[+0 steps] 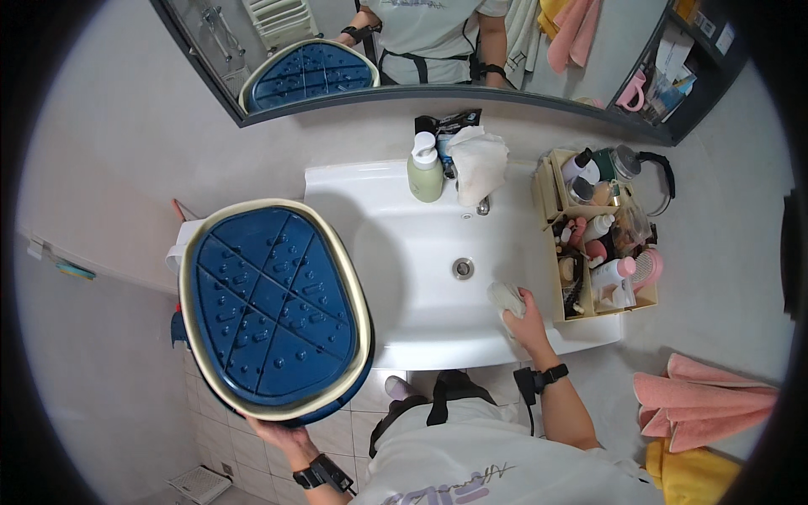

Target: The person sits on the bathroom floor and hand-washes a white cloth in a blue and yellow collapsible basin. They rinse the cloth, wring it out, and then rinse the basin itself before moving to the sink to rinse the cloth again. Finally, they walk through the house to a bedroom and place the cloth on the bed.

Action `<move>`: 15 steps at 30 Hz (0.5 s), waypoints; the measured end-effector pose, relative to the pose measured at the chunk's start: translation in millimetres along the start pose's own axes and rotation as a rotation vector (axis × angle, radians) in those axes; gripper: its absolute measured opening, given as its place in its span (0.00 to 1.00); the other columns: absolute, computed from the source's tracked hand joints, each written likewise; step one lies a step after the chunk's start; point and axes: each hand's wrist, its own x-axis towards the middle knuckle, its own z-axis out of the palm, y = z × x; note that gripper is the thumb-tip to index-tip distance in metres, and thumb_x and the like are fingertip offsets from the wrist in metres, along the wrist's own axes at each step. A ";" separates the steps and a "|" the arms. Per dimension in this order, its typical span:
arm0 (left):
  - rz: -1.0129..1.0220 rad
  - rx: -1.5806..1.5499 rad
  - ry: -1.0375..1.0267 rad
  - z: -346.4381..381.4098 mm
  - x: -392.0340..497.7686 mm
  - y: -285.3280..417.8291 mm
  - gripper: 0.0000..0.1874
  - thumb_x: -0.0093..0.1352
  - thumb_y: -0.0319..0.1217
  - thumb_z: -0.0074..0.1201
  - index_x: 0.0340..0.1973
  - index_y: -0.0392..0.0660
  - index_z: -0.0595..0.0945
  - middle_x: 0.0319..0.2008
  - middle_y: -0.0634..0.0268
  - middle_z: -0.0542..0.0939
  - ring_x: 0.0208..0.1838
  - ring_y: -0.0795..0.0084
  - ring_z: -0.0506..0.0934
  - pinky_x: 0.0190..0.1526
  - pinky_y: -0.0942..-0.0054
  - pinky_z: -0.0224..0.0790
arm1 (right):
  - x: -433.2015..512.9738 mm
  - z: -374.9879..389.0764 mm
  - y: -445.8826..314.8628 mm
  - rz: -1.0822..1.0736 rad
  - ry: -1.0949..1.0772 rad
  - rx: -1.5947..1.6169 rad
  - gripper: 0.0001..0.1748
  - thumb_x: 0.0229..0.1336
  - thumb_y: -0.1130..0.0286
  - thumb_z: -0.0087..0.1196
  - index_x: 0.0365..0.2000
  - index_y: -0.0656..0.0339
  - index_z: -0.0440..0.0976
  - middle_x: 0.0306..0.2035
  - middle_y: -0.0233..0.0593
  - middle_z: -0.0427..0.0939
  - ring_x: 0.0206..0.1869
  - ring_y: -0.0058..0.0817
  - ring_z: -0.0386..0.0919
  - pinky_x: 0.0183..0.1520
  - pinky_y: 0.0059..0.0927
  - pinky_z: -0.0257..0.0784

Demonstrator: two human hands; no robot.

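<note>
My left hand (282,435) grips the lower edge of a blue plastic basin (278,309) with a cream rim, which looks like a foot-soaking basin. The basin is raised at the left end of the white washbasin (385,353), and its ribbed, knobbed blue face is turned up to me. Part of my left hand is hidden beneath the basin. A crumpled pale cloth (507,299) is in my right hand (528,322), over the front right of the washbasin, below the metal drain (463,269).
A green pump bottle (425,179) and a white cloth (478,165) draped over the faucet (483,206) stand at the back. Right of them is a beige organizer (587,309) full of toiletries. A mirror (429,63) hangs above; pink towels (701,401) hang at right.
</note>
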 end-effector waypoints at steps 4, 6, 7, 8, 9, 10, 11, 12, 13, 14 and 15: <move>0.146 -0.002 0.031 2.1 -22.6 25.1 0.30 0.73 0.47 0.39 0.64 0.41 0.63 0.63 0.54 0.66 0.64 0.57 0.66 0.63 0.56 0.63 | 24.7 9.7 -14.4 -0.069 0.045 -0.001 0.33 0.49 0.68 0.55 0.57 0.66 0.62 0.52 0.49 0.73 0.53 0.40 0.73 0.56 0.34 0.67; 0.206 0.024 0.047 2.7 -27.4 32.8 0.29 0.73 0.47 0.38 0.65 0.43 0.62 0.64 0.54 0.65 0.64 0.57 0.66 0.63 0.56 0.63 | 37.1 11.4 -31.7 -0.105 0.068 0.191 0.32 0.50 0.70 0.54 0.57 0.65 0.62 0.50 0.47 0.74 0.49 0.39 0.75 0.54 0.34 0.69; 0.240 0.026 0.023 2.4 -31.0 36.4 0.29 0.73 0.47 0.38 0.65 0.44 0.62 0.64 0.54 0.65 0.65 0.57 0.65 0.63 0.56 0.63 | 42.5 11.0 -43.1 -0.101 0.055 0.355 0.32 0.50 0.70 0.52 0.57 0.65 0.62 0.48 0.47 0.74 0.47 0.38 0.75 0.52 0.34 0.70; 0.243 -0.014 0.076 1.4 -33.6 39.2 0.29 0.74 0.47 0.37 0.64 0.43 0.63 0.64 0.54 0.65 0.64 0.56 0.66 0.63 0.56 0.63 | 47.2 10.3 -55.1 -0.064 0.043 0.515 0.31 0.51 0.70 0.51 0.57 0.64 0.61 0.47 0.46 0.74 0.45 0.37 0.76 0.50 0.34 0.72; 0.273 0.004 0.124 0.2 -37.9 42.5 0.29 0.74 0.47 0.37 0.64 0.42 0.63 0.64 0.54 0.65 0.64 0.56 0.66 0.63 0.56 0.63 | 50.0 5.7 -68.1 -0.047 -0.068 0.676 0.30 0.52 0.69 0.51 0.57 0.65 0.62 0.48 0.47 0.74 0.46 0.37 0.76 0.48 0.33 0.73; 0.301 0.013 0.118 -0.4 -41.1 45.7 0.29 0.74 0.47 0.37 0.64 0.42 0.63 0.64 0.54 0.65 0.64 0.56 0.66 0.63 0.56 0.63 | 54.0 -2.4 -82.1 -0.001 -0.177 0.835 0.30 0.53 0.68 0.50 0.57 0.66 0.62 0.48 0.47 0.74 0.46 0.36 0.76 0.47 0.32 0.73; 0.337 0.024 0.157 -1.0 -45.4 49.8 0.29 0.74 0.47 0.36 0.64 0.41 0.63 0.64 0.54 0.65 0.64 0.55 0.66 0.63 0.56 0.62 | 59.5 -7.8 -97.3 -0.020 -0.332 1.029 0.30 0.53 0.67 0.50 0.56 0.67 0.62 0.49 0.48 0.74 0.46 0.36 0.77 0.45 0.32 0.74; 0.357 0.027 0.178 -0.5 -47.1 50.6 0.29 0.74 0.47 0.36 0.64 0.42 0.63 0.64 0.54 0.65 0.64 0.56 0.66 0.64 0.56 0.62 | 67.6 -7.6 -112.6 0.019 -0.354 1.019 0.29 0.54 0.66 0.49 0.56 0.68 0.62 0.48 0.49 0.74 0.44 0.35 0.77 0.43 0.32 0.75; 0.377 0.040 0.158 0.0 -50.9 53.0 0.30 0.74 0.49 0.34 0.64 0.42 0.63 0.65 0.54 0.65 0.64 0.56 0.66 0.64 0.56 0.61 | 74.9 -7.3 -129.0 -0.011 -0.426 1.050 0.29 0.55 0.65 0.48 0.56 0.69 0.62 0.47 0.50 0.75 0.42 0.35 0.77 0.41 0.32 0.75; 0.402 0.062 0.156 0.7 -54.0 55.2 0.30 0.75 0.50 0.33 0.64 0.42 0.63 0.65 0.54 0.65 0.64 0.56 0.66 0.65 0.56 0.60 | 84.2 -5.4 -144.6 -0.103 -0.554 1.116 0.29 0.56 0.64 0.47 0.56 0.70 0.62 0.46 0.50 0.75 0.41 0.34 0.78 0.38 0.32 0.76; 0.425 0.087 0.151 2.0 -56.7 57.0 0.31 0.75 0.51 0.32 0.65 0.42 0.63 0.65 0.54 0.65 0.64 0.56 0.67 0.65 0.56 0.60 | 96.4 -1.3 -160.1 0.000 -0.551 1.093 0.29 0.56 0.64 0.47 0.56 0.70 0.62 0.46 0.51 0.76 0.40 0.35 0.78 0.37 0.33 0.76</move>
